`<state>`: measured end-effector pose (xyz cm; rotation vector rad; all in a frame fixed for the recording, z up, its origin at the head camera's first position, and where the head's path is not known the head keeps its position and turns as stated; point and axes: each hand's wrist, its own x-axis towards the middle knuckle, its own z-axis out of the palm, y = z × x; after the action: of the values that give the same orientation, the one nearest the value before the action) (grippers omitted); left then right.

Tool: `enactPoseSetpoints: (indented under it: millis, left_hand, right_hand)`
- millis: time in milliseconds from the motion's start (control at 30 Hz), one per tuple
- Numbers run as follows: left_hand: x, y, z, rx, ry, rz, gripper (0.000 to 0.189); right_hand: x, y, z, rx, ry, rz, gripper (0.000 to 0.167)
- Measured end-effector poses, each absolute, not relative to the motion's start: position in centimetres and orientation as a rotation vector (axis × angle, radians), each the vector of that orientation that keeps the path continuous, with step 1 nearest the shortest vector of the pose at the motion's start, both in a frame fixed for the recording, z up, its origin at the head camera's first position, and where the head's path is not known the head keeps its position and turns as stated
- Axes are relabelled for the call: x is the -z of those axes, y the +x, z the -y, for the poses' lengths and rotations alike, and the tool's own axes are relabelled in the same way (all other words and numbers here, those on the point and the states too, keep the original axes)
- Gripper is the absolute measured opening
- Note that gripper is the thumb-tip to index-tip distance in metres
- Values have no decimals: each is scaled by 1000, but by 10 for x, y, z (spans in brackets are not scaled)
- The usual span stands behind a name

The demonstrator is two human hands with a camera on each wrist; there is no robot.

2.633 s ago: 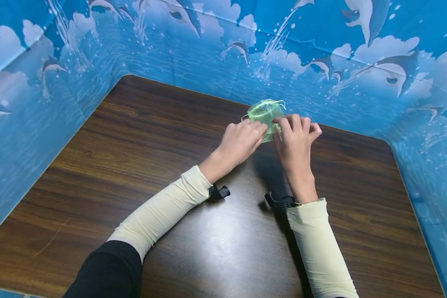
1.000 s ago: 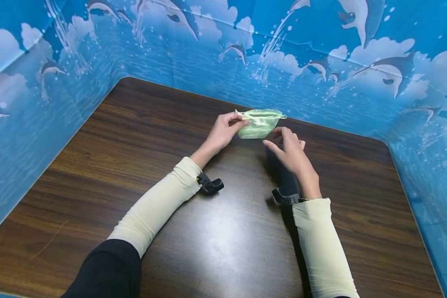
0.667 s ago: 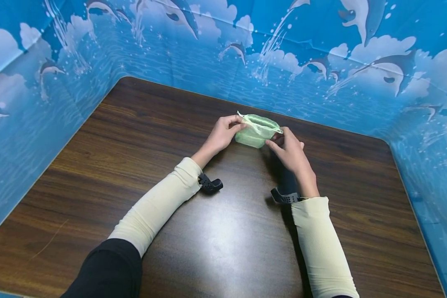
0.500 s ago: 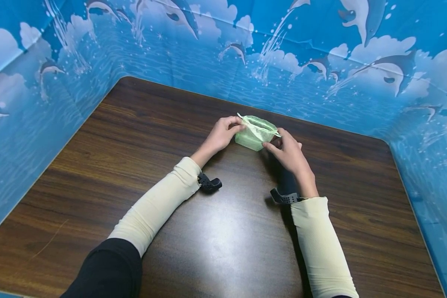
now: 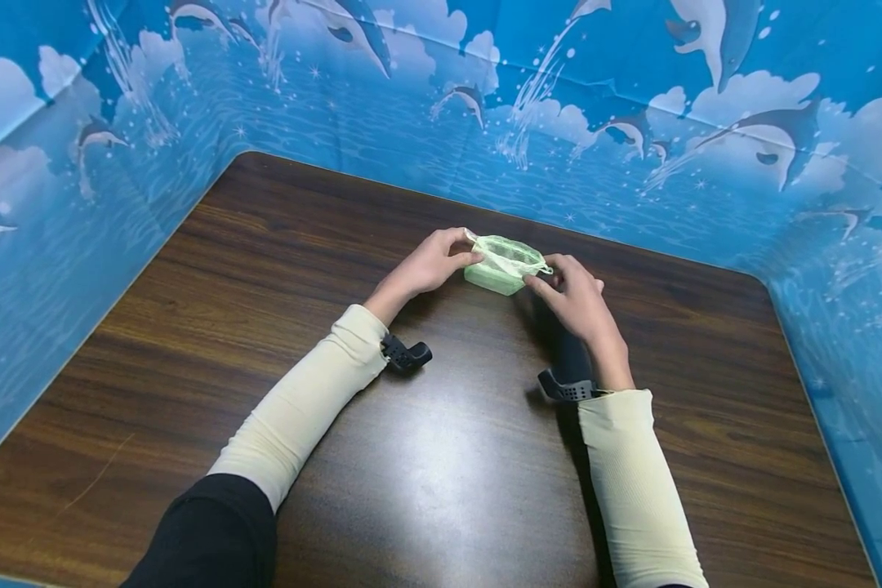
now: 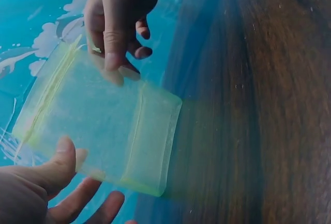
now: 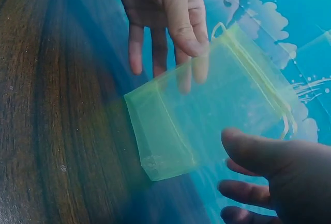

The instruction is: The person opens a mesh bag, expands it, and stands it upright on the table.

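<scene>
A sheer green drawstring pouch [image 5: 496, 276] hangs between both hands near the table's far edge, spread wide with its gathered band towards the top. My left hand [image 5: 435, 261] pinches its left side between thumb and fingers. On the other side my right hand [image 5: 576, 298] pinches the right edge, thumb in front and fingers behind. Through the thin cloth of the pouch [image 6: 103, 120] in the left wrist view, fingertips show faintly. A small cord loop sticks out of the pouch [image 7: 207, 105] at an upper corner in the right wrist view, and a crease crosses its lower part.
The dark wood-grain table [image 5: 323, 237] lies under both arms, with a bright glare patch in the middle. A blue curtain [image 5: 382, 114] printed with dolphins stands round the back and sides. Each wrist wears a black strapped camera mount [image 5: 406, 353].
Earlier both hands bunched over the pouch; then my left hand held it alone with my right just off it. My right hand has since taken the right edge, and the pouch has come down slightly.
</scene>
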<state>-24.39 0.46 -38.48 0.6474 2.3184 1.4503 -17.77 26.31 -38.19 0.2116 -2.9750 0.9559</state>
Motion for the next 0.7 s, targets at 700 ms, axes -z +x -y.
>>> enactPoseSetpoints:
  millis: [700]
  left_hand:
    - [335, -213, -8, -740, 1220, -2940, 36]
  right_hand:
    - [380, -176, -256, -1071, 402, 2763, 22]
